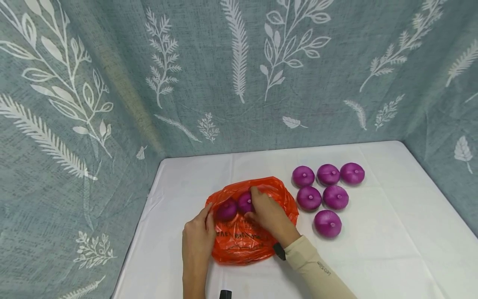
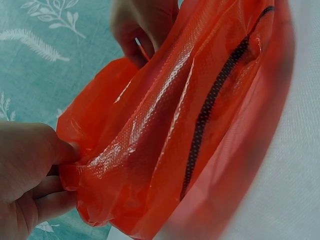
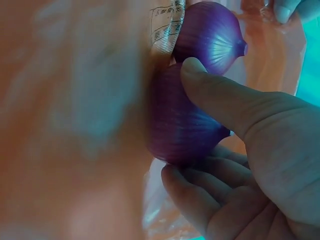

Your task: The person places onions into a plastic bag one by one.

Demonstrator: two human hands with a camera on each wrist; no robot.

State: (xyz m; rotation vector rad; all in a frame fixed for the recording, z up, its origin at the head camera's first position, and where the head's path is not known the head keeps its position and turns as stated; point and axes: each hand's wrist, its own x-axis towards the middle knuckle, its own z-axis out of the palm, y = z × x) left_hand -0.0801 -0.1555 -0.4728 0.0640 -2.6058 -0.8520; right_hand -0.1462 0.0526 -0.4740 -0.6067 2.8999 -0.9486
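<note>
A red plastic bag (image 1: pixel 239 245) with dark print lies spread on the table, its mouth wide. Two purple onions are in it: one onion (image 1: pixel 226 209) on the left, and beside it a second onion (image 3: pixel 182 117) that my right hand (image 1: pixel 269 209) grips between thumb and fingers. In the right wrist view the two onions sit against each other. My left hand (image 1: pixel 199 232) pinches the bag's left rim between thumb and fingers; the left wrist view shows this hand (image 2: pixel 30 175) close up, with the bag's side stretched away from it.
To the right of the bag, several more purple onions stand in loose rows, the nearest onion (image 1: pixel 328 224) by my right forearm. White cloth covers the table (image 1: pixel 388 232). A green leaf-patterned curtain (image 1: pixel 209 74) hangs along the back and both sides.
</note>
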